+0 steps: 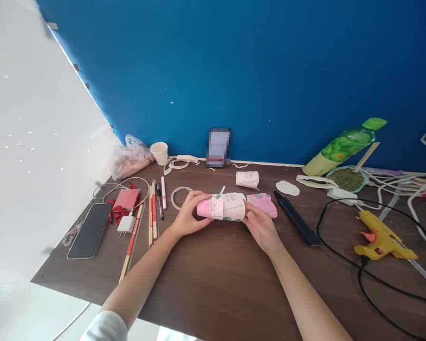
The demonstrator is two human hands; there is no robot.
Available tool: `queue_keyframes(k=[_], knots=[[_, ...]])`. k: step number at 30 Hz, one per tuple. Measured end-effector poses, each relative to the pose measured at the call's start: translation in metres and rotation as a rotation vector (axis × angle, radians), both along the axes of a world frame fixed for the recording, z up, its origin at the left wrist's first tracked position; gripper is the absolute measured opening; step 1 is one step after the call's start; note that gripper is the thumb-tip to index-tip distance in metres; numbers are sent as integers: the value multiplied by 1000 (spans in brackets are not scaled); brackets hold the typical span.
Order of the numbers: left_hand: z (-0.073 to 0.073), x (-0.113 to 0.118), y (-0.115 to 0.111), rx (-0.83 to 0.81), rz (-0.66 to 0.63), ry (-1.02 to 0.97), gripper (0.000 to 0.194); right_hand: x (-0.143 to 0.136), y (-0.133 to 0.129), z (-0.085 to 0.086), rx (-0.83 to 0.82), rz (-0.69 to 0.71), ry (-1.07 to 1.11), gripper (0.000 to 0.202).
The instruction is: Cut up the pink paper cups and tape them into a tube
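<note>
A pink and white patterned paper roll point(222, 207), apparently cut from paper cups, lies sideways between my hands just above the table. My left hand point(191, 214) is closed round its pink left end, thumb below and fingers on top. At the right end, my right hand point(261, 226) holds the white printed part with its fingertips. Behind my right fingers lies a pink curved paper piece point(264, 204). Farther back, a short white paper cylinder point(247, 179) rests on its side, with a white paper disc point(287, 188) to its right.
On the brown table point(206, 284), a phone point(90, 230), chopsticks point(153, 213) and pens lie left. A phone point(218, 148) leans on the blue wall. Right are a black case point(296, 218), a yellow glue gun point(383, 239), cables and a tilted green bottle point(344, 147).
</note>
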State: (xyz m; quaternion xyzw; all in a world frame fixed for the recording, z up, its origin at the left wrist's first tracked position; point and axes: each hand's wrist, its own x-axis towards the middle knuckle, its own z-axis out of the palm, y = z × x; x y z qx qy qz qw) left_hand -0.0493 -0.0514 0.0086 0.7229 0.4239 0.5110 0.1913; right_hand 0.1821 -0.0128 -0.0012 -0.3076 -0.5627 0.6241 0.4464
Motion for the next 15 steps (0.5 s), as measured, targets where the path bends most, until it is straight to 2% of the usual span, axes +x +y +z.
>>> queue_keyframes(k=[4, 12, 15], knots=[[-1, 0, 0, 14, 18, 41, 55, -2, 1, -6, 50, -90, -52, 27], [1, -1, -2, -17, 24, 79, 58, 0, 2, -7, 84, -149, -99, 17], [2, 0, -3, -41, 25, 87, 58, -1, 1, -7, 97, -169, -127, 20]])
